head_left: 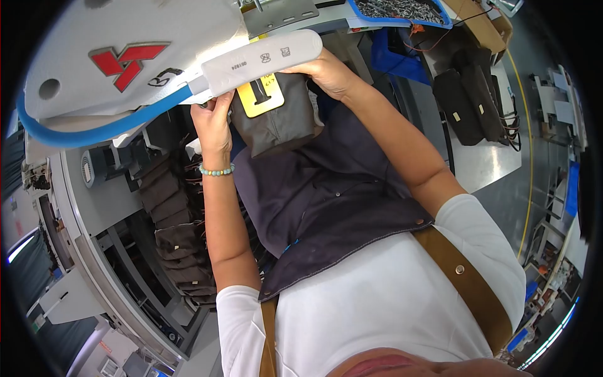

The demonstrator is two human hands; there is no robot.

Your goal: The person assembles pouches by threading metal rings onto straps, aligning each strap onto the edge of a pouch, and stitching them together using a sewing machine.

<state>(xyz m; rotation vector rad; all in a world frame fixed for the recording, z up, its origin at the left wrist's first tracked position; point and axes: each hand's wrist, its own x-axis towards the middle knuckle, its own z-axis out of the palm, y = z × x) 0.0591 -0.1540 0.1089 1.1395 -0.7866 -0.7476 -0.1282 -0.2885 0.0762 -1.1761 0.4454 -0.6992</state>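
A dark grey fabric bag [270, 132] lies under the head of a machine, in front of my lap. My left hand [215, 125], with a beaded bracelet at the wrist, is closed with thumb and fingers at the bag's upper left edge. My right hand [333, 72] grips the bag's upper right side; its fingertips are partly hidden behind a white rounded lamp-like arm [264, 60]. Between the hands, a yellow plate [260, 100] with black markings sits in front of the bag. The bag's far edge is out of sight behind the white arm.
The white machine head [141, 38] with a red logo is close at upper left, and a blue hose [119, 132] curves below it. Dark bags [179, 245] are stacked at left; more dark bags [468, 97] lie on the right table. A blue-rimmed tray [402, 11] holds small metal parts.
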